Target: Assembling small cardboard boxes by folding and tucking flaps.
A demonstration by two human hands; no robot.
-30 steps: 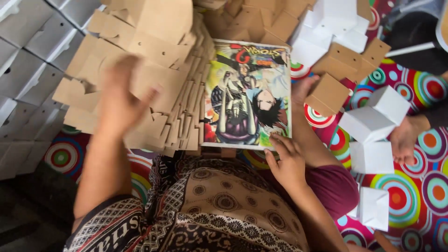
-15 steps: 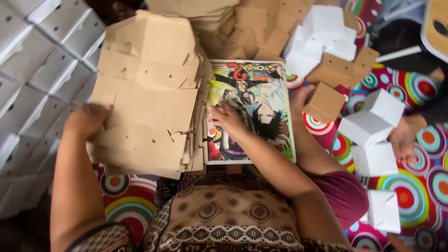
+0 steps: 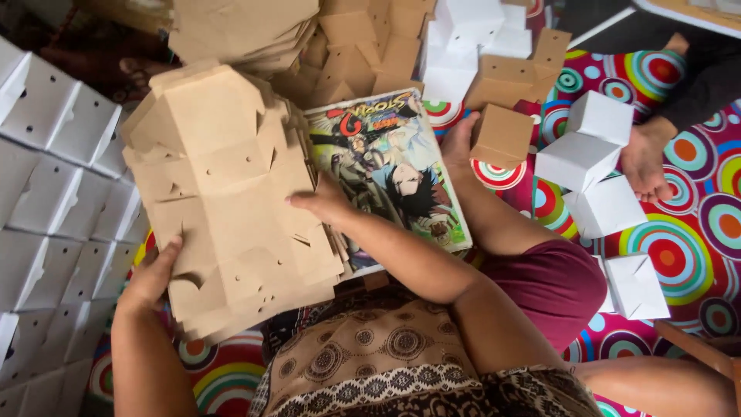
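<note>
A thick stack of flat brown cardboard box blanks [image 3: 224, 193] lies in front of me, slightly fanned. My left hand [image 3: 150, 278] grips the stack's lower left edge. My right hand [image 3: 324, 202] presses on the stack's right edge, fingers pointing left across the top sheet. Under my right forearm lies a colourful illustrated comic book [image 3: 394, 170] with a cartoon cover, flat on my lap and the mat.
Folded white boxes [image 3: 54, 201] stand in rows on the left. More brown blanks [image 3: 247, 27] and brown boxes [image 3: 502, 135] lie behind. White folded boxes [image 3: 590, 158] sit right on a circle-patterned mat [image 3: 679, 255]. Another person's foot [image 3: 644, 158] rests there.
The brown stack has been gathered and squared up, shifting toward me. My right hand moved from the comic book onto the stack's right edge; my left hand dropped to its lower left edge.
</note>
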